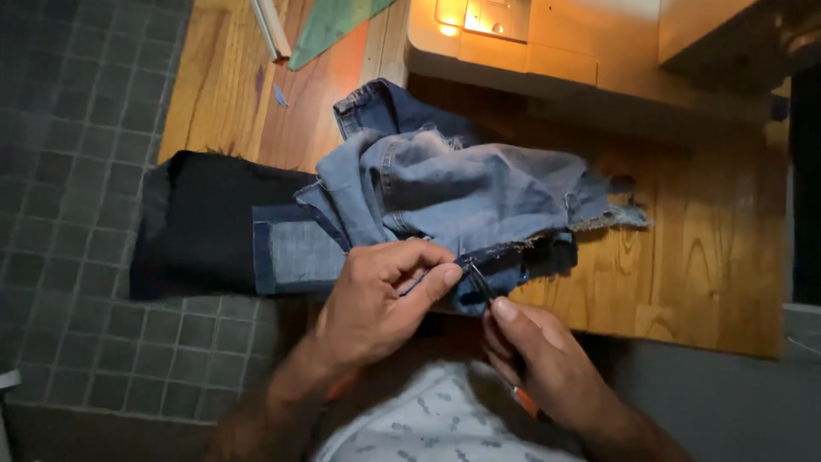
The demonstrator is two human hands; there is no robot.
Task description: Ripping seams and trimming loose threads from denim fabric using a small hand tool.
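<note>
Nearest the lens: right hand (534,346), closed on a thin dark tool (481,283) with an orange handle end, tip touching the dark hem of the jeans (462,188). Left hand (385,299) just beside, pinching that same hem between thumb and fingers. Jeans bunched on the wooden bench (701,257), directly beyond both hands, draped over black cloth (205,222) hanging off the bench edge. Sewing machine (530,43) farther back, lit.
</note>
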